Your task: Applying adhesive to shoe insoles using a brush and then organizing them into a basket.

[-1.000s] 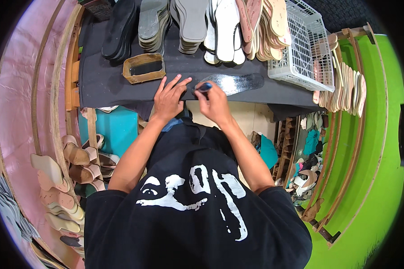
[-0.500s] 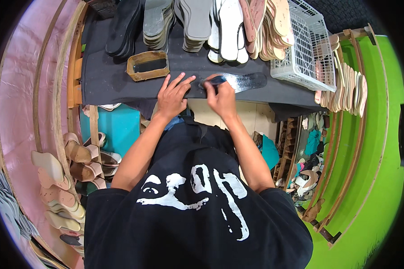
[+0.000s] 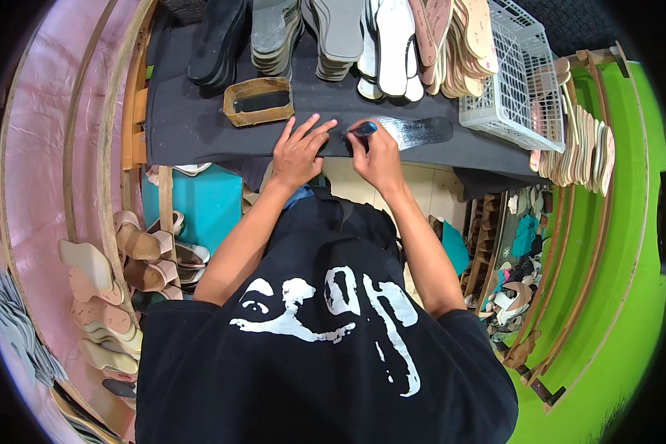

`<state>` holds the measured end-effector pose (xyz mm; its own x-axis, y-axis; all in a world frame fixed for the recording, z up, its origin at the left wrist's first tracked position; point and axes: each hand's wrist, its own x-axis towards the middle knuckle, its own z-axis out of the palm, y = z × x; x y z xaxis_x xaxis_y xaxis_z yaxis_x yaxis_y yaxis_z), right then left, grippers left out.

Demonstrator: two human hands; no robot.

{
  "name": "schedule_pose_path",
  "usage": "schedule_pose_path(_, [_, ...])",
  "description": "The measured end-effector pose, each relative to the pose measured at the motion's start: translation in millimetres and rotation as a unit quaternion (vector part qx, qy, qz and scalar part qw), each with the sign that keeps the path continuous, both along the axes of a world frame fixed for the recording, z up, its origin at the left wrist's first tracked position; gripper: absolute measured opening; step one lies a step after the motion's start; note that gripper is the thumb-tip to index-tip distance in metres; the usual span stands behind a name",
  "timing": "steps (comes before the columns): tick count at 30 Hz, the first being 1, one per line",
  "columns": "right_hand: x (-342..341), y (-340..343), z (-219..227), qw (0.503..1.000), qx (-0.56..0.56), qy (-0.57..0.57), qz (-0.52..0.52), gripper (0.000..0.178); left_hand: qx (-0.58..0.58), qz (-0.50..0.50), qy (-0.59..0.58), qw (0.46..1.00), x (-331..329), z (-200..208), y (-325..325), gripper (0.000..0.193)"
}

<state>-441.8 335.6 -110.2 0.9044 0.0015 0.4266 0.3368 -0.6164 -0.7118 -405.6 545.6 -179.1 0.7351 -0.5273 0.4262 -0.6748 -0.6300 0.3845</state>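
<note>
A black insole (image 3: 425, 132) lies lengthwise along the near side of the dark-covered table, with a wet, glossy sheen over its middle. My right hand (image 3: 378, 157) is closed around a dark-handled brush (image 3: 364, 129), held over the left part of the insole; the bristles are hidden from me. Just left of it, my left hand (image 3: 299, 154) lies flat with its fingers spread, fingertips by the insole's left end. Beyond that hand stands a yellowish-brown tub (image 3: 257, 115) with dark contents or a dark inside.
Along the back lie stacks of black insoles (image 3: 216, 44), grey insoles (image 3: 337, 33), white insoles (image 3: 395, 48) and beige insoles (image 3: 472, 37). A white plastic crate (image 3: 507, 122) stands at the right. Wooden racks flank me, with shoes (image 3: 140, 243) at the left and more insoles (image 3: 588, 152) at the right.
The whole view has shifted slightly, so the table and hands appear farther right. My right hand keeps the brush near the insole's left part, and my left hand stays flat.
</note>
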Motion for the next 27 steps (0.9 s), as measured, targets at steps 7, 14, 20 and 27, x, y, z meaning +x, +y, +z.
schedule_pose_path(7, [-0.2, -17.2, -12.8, 0.994, 0.035, -0.008, -0.099, 0.014, 0.005, -0.004, -0.001, 1.0, 1.7, 2.6, -5.7, 0.048])
schedule_pose_path(14, [-6.4, -8.8, -9.5, 0.998, 0.043, 0.014, -0.048, 0.018, 0.004, -0.002, 0.012, 1.0, -0.7, 1.7, 2.1, 0.04])
schedule_pose_path(20, [-14.7, 2.4, -9.5, 0.999, -0.007, -0.029, -0.015, 0.02, 0.003, -0.007, 0.008, 1.0, 0.1, 1.4, 2.5, 0.042])
schedule_pose_path(27, [-12.7, -9.4, -10.3, 0.991, -0.001, -0.051, -0.122, 0.016, -0.001, -0.011, -0.001, 1.0, -0.4, 2.2, 0.6, 0.049])
